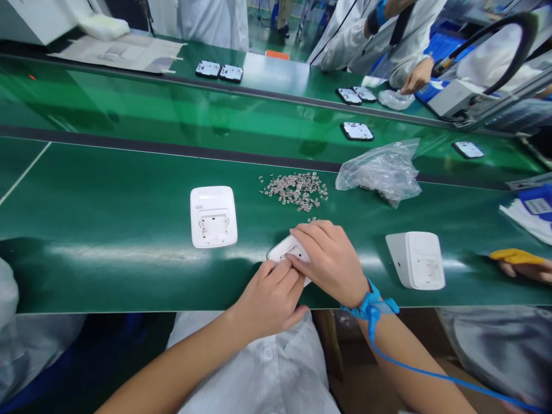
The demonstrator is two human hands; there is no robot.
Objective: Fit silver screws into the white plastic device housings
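Both my hands are on one white plastic housing (282, 248) near the front edge of the green bench. My left hand (271, 296) has its fingers bent onto the housing's face from the near side. From the right, my right hand (330, 259) wraps over it, thumb pressed close to the left fingertips. Anything pinched between them is hidden. A blue strap (371, 302) with a cord circles my right wrist. Just beyond my hands lies a loose pile of small metal clips (297, 191). To the left, another white housing (213, 217) lies with its recess upward.
Right of my hands stands a wedge-shaped white housing (416, 260). A clear plastic bag (383, 169) lies by the conveyor belt (172, 121), which carries black-and-white units (357, 131). A co-worker's hand with a yellow covering (517, 257) rests at far right. Other people work across the belt.
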